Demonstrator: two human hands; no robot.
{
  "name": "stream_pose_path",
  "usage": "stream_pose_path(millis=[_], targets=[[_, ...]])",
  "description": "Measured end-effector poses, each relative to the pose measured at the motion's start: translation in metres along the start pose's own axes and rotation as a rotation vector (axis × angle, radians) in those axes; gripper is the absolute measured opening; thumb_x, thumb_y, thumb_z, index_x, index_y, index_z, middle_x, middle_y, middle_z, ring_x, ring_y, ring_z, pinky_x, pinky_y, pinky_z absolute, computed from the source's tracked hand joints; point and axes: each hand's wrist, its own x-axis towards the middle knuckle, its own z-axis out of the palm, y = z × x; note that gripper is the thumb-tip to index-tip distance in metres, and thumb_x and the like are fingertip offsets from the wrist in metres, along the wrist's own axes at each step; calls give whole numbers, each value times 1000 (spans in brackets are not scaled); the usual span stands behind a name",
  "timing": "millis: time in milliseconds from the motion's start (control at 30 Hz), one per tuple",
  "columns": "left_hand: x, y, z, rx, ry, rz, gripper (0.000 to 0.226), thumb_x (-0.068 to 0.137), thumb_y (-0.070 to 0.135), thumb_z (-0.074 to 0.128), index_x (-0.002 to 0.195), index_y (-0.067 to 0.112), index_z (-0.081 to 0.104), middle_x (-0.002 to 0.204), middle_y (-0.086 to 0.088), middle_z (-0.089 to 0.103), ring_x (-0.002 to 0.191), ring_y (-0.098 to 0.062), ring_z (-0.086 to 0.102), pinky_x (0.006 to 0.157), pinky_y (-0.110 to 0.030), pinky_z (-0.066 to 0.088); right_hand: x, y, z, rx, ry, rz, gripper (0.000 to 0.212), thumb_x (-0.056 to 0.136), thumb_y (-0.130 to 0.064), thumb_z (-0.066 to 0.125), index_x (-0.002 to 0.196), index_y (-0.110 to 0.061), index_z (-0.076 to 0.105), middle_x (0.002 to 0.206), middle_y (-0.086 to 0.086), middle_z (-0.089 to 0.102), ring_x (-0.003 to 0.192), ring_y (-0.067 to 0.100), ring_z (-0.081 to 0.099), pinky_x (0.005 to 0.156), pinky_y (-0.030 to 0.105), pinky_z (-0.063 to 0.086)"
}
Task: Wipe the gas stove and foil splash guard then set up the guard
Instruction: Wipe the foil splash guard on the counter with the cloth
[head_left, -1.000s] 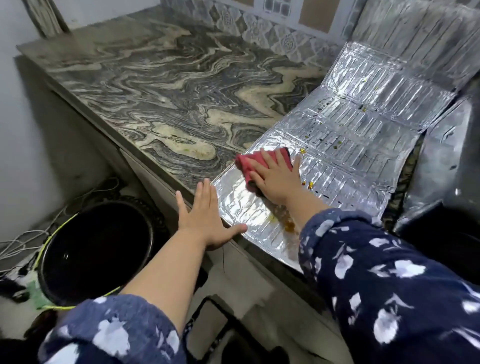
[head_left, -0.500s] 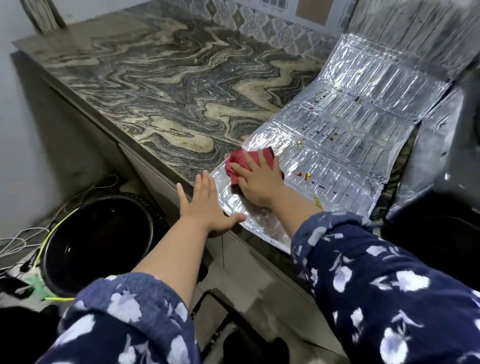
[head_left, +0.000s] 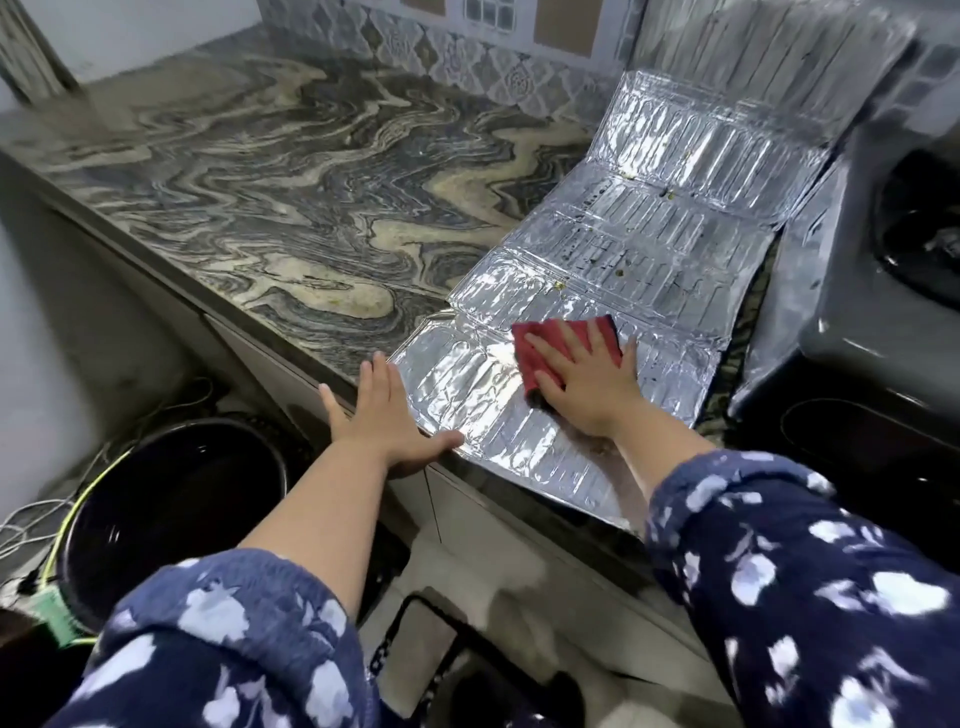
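Guard (head_left: 623, 260) lies flat on the worktop (head_left: 285, 208) beside the stove (head_left: 857, 312) so it can be scrubbed: right hand (head_left: 582, 379), fingers spread, presses the red cloth (head_left: 550, 338) down, while the flat, open left hand (head_left: 384, 410) pins the near corner against sliding.

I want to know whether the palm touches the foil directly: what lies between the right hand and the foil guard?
In the head view, a red cloth lies under the right hand, pressed flat onto the foil guard.
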Motion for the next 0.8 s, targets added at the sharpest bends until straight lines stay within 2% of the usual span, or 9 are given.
stream_pose_path(millis=[100,167,233,300,367,467,567,700,800], targets=[[1,0,1,6,-2,-8,127,67,88,36,147,8,-21,155,-7,-33,144,-19,-28,106,-67,-17,23,7,-12,35,-24,135,54,95,-59,8,145,-50,-8,160,-5,-15,146,33,-18,106,69,-18],[1,4,-5,28,3,-1,126,69,84,43,148,8,-20,154,-8,-34,142,-21,-31,103,-69,-18,27,2,-14,22,-32,161,53,96,-55,8,147,-47,-5,161,-3,-12,145,36,-18,107,68,-18],[5,16,-15,46,36,81,122,73,69,56,148,11,-20,153,-9,-36,142,-22,-31,103,-70,-16,23,-7,-12,3,-2,134,52,97,-50,11,148,-45,1,162,-1,-8,145,38,-15,110,66,-15],[15,30,-26,57,56,195,119,75,59,61,149,11,-19,154,-9,-33,143,-23,-28,108,-68,-12,15,-13,-9,19,35,91,51,98,-46,16,148,-45,6,162,-1,-6,146,39,-11,112,63,-13],[26,42,-37,50,24,256,120,75,66,60,150,11,-17,156,-8,-30,145,-23,-24,111,-67,-8,6,-16,-8,52,53,63,52,97,-43,21,148,-45,10,162,-1,-5,147,37,-8,114,60,-11],[43,48,-44,82,-82,240,137,59,78,63,150,14,-17,156,-9,-28,146,-24,-22,112,-65,-9,-14,-18,-3,86,56,43,53,96,-40,26,147,-44,14,162,-1,-8,148,32,-7,117,57,-7],[51,52,-43,62,-123,199,145,52,75,71,150,14,-16,156,-10,-29,145,-26,-23,112,-67,-2,-43,-27,7,111,38,24,53,95,-39,26,147,-44,16,162,-3,-5,148,31,-6,117,54,-6],[53,55,-41,59,-127,180,141,58,69,73,149,14,-19,155,-11,-30,145,-27,-25,111,-67,-3,-103,-32,21,86,-4,-45,62,84,-50,7,146,-48,11,162,-3,-6,148,29,-11,117,52,-9],[52,55,-41,79,-134,193,145,54,74,70,149,13,-20,155,-12,-31,144,-28,-25,111,-64,-7,-122,-7,23,52,-25,-59,63,81,-56,4,143,-56,4,161,-6,-9,147,28,-14,117,51,-12]])
